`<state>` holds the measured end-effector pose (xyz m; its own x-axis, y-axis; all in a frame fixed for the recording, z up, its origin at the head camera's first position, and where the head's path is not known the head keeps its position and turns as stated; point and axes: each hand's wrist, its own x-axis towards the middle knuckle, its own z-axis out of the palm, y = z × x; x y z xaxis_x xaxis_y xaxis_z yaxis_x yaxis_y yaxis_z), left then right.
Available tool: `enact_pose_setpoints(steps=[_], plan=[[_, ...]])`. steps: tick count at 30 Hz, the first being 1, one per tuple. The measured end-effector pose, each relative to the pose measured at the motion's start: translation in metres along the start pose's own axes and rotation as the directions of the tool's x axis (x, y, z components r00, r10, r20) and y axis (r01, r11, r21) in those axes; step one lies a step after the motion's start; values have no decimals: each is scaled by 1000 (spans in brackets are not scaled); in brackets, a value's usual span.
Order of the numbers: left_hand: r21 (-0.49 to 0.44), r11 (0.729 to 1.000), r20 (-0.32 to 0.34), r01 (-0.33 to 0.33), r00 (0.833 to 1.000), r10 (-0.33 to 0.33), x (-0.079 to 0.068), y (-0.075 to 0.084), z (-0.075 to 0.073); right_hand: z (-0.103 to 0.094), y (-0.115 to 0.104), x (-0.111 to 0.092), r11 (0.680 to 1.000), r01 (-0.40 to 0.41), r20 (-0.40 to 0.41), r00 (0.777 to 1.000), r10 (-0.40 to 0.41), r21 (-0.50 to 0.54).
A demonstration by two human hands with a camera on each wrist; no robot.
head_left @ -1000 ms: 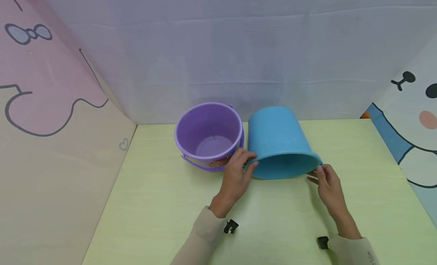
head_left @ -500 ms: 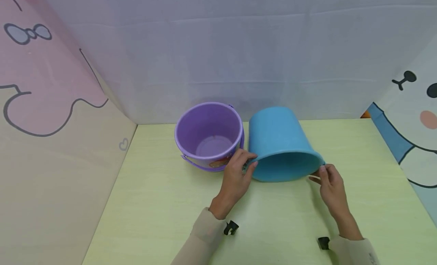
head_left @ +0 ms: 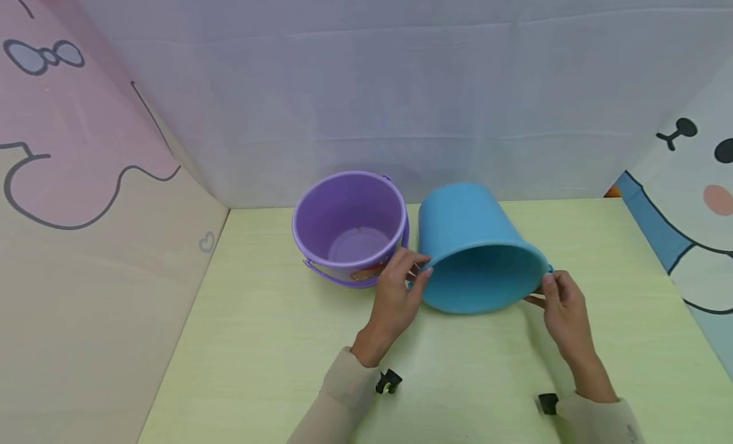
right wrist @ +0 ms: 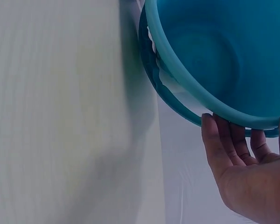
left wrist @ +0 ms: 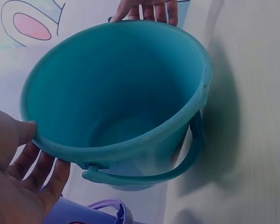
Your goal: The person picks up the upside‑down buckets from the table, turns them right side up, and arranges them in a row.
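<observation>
A blue bucket point(head_left: 466, 218) lies tilted on its side, its mouth turned toward me and its base toward the back wall. My left hand point(head_left: 396, 291) pinches the left part of its rim between thumb and fingers. At the right end of the rim, my right hand point(head_left: 568, 317) holds on, thumb in front and fingers behind. The left wrist view looks into the bucket's bare inside, with its blue handle point(left wrist: 149, 178) hanging below the rim. Upright beside my left hand stands a purple bucket point(head_left: 352, 205), its handle lowered against the front.
The pale yellow-green table point(head_left: 258, 355) meets a whitish back wall point(head_left: 401, 94) close behind both buckets. Side panels printed with cartoon figures rise at left and right. A black clip-like piece point(head_left: 389, 381) shows by the left sleeve, another point(head_left: 548, 404) by the right.
The blue bucket's mouth has tipped up and opened more toward me, its right rim edging rightward and up with my right hand. My left hand and the purple bucket have stayed nearly still.
</observation>
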<state>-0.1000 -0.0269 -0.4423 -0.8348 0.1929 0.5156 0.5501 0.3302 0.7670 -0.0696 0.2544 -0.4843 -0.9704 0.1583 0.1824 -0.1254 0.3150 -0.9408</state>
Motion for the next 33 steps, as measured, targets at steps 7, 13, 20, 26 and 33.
enact_pose_setpoints(steps=[7, 13, 20, 26, 33], plan=[[-36, 997, -10, 67, 998, -67, 0, 2, 0, 0, -1, 0, 1000, -18, -45, 999, 17, -24], [-51, 995, -14, 92, 996, -92, -2, 2, 0, 0, -1, -4, 998, -19, -31, 999, 21, 58], [-66, 994, -22, 84, 996, -86, -1, 2, 0, 0, -1, -6, 999, 16, 6, 1000, -16, 39], [-122, 988, -39, 98, 994, -103, 2, 3, -1, 0, -6, -2, 999, 11, -58, 998, -13, -33], [-179, 972, -42, 151, 986, -160, 8, 27, -11, -1, -29, 2, 998, -16, -132, 991, 9, -55]])
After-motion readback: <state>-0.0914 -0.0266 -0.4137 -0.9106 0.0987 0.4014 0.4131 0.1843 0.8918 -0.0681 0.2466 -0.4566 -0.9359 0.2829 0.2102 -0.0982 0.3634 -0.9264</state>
